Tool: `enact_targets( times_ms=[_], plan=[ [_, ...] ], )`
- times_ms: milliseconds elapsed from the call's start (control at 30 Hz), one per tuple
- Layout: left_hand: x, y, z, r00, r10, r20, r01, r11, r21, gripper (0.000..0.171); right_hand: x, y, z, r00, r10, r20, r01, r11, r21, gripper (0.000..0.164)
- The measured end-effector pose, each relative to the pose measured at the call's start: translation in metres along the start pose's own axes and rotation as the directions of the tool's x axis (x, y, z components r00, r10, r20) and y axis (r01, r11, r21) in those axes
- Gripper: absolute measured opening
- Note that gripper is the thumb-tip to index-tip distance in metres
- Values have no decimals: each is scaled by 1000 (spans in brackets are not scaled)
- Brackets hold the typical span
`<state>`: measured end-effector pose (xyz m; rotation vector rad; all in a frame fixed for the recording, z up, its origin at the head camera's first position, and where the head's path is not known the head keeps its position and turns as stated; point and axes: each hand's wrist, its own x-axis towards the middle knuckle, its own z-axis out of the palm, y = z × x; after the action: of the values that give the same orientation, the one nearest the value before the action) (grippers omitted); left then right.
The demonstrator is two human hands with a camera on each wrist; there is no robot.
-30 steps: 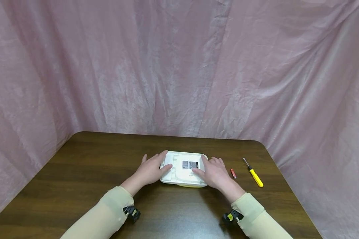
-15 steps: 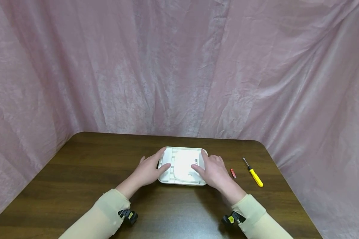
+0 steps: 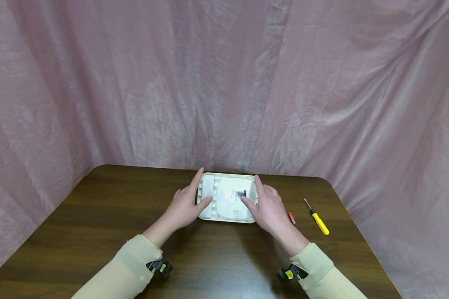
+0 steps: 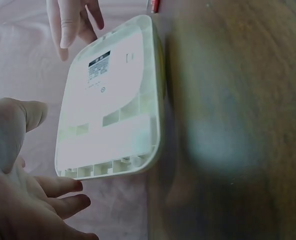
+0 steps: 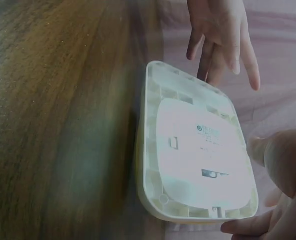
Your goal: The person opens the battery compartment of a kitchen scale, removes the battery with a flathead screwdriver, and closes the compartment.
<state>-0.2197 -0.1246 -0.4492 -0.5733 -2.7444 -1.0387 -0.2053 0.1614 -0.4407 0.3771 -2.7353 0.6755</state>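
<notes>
A white flat plastic device (image 3: 228, 207) with rounded corners, a ribbed rim and a printed label faces up between my hands. A yellowish side shows beneath it in the right wrist view. At its left end is my left hand (image 3: 183, 209), fingers extended along the edge and thumb spread off the surface. My right hand (image 3: 268, 207) lies at the opposite end, its fingertips at the edge and its thumb near the label. Whether the device touches the tabletop is unclear.
On the brown wooden table (image 3: 108, 207), right of my right hand, lies a small red battery (image 3: 292, 218). Beyond it is a screwdriver (image 3: 318, 218) with a yellow handle. A pink curtain (image 3: 224, 83) hangs behind the table and along its sides.
The device has moved away toward the table's far edge. Both hands went with it, and the left fingers are more spread. Battery and screwdriver stay where they were.
</notes>
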Motion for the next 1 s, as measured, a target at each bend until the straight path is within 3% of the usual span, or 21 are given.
enact_targets(
  times_ms=[267, 500, 800, 1000],
  plan=[
    [7, 2, -6, 1000, 22, -20, -22, 1000, -3, 95, 4, 0, -4, 999, 41, -2, -41, 996, 76, 87],
    [9, 2, -7, 1000, -11, -9, 11, 1000, -2, 93, 6, 0, -4, 996, 92, 11, -93, 989, 112, 84],
    [10, 4, -4, 999, -27, -27, 24, 994, -109, 95, 7, 4, -2, 993, 117, -2, -115, 980, 163, 78],
    [9, 6, -2, 998, -42, -42, 36, 991, -132, 96, 7, 5, -3, 987, 156, -22, -149, 968, 203, 69]
  ],
)
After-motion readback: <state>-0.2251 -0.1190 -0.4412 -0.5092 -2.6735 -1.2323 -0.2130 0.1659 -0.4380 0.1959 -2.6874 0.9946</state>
